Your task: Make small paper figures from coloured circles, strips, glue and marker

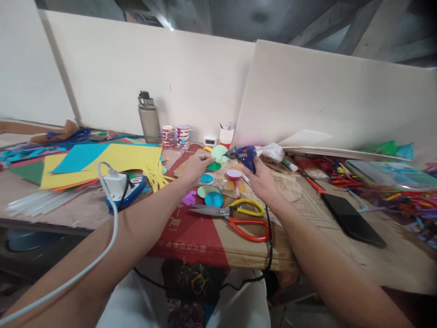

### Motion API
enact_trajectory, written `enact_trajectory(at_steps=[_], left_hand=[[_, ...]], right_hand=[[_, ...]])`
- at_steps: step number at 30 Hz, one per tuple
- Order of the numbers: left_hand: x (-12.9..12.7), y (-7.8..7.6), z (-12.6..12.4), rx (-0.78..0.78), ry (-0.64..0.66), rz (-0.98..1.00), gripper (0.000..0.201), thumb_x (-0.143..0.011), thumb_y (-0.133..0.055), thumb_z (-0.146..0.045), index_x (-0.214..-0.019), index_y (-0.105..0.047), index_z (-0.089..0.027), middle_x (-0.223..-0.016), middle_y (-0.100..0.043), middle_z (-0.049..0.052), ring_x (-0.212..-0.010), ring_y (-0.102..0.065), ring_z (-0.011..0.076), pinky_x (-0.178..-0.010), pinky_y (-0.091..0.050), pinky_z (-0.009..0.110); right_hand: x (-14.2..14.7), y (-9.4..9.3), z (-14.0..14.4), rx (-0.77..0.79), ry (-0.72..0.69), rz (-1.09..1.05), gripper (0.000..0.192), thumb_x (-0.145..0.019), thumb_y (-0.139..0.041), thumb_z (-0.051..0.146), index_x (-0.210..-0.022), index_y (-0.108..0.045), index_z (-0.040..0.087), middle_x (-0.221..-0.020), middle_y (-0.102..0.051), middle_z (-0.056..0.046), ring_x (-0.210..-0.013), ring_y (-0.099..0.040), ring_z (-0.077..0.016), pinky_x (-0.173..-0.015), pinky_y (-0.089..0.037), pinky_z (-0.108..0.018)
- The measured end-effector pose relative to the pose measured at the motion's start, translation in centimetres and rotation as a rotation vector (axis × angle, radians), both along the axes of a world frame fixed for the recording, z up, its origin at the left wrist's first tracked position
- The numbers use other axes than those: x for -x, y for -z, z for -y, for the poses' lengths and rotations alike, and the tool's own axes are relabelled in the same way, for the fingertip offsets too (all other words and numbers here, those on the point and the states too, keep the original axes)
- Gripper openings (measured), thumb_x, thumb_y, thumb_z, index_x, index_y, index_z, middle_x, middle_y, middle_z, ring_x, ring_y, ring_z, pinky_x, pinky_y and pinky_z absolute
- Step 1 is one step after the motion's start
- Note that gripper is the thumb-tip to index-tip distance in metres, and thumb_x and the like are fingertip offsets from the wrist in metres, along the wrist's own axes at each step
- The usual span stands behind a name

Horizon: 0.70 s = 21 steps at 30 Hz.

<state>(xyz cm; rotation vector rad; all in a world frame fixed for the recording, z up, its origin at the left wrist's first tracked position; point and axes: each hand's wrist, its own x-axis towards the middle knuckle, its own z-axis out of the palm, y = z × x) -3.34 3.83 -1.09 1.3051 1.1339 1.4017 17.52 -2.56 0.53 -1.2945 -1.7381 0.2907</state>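
Observation:
My right hand [261, 177] is wrapped round the handle of a blue glue gun [245, 156], whose nozzle points left. The nozzle is at the right side of a pale green paper disc [220, 153]; whether it touches I cannot tell. My left hand [198, 165] pinches the disc's left edge between thumb and finger. Just below it lies a darker green disc [214, 166]. Nearer me are blue discs [214, 199], another pale green disc [205, 191] and a pink-topped round piece on a stick [234, 174]. Scissors [227, 211] with yellow and red handles lie in front, blades leftward.
Left of my arms are yellow paper sheets [92, 164], clear sticks [41, 200] and a power strip [131, 191] with a white plug. Behind stand a bottle [149, 120] and a white-red cup [226, 136]. To the right lies a black phone [351, 221]. The gun's black cord [270, 241] hangs over the table edge.

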Motion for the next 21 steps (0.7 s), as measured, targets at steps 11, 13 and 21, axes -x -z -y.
enact_trajectory(at_steps=[11,13,21], left_hand=[[-0.5,-0.6,0.9,-0.028,0.022,-0.119,0.025,-0.064,-0.077,-0.038,-0.066,-0.069,-0.014,-0.070,-0.068,0.005,-0.067,-0.061,0.0168,-0.062,-0.045,0.026],[-0.6,-0.6,1.3,-0.033,0.009,-0.170,0.022,-0.067,-0.074,-0.036,-0.066,-0.070,-0.015,-0.070,-0.068,0.004,-0.066,-0.059,0.0155,-0.060,-0.042,0.025],[-0.6,-0.5,1.5,-0.077,-0.003,-0.295,0.021,-0.068,-0.073,-0.037,-0.066,-0.070,-0.017,-0.067,-0.066,0.001,-0.064,-0.054,0.0140,-0.058,-0.036,0.024]], right_hand=[[0.7,0.2,0.3,0.017,-0.079,-0.064,0.028,-0.084,-0.056,0.030,-0.110,-0.061,0.021,-0.099,-0.071,-0.007,-0.087,-0.064,-0.0234,-0.085,-0.049,-0.038],[0.7,0.2,0.3,0.015,-0.058,-0.051,0.027,-0.084,-0.056,0.030,-0.109,-0.060,0.021,-0.099,-0.070,-0.008,-0.088,-0.063,-0.0240,-0.085,-0.049,-0.038],[0.1,0.1,-0.3,-0.042,0.033,-0.043,0.028,-0.085,-0.056,0.031,-0.111,-0.060,0.020,-0.098,-0.070,-0.010,-0.095,-0.062,-0.0271,-0.093,-0.047,-0.042]])
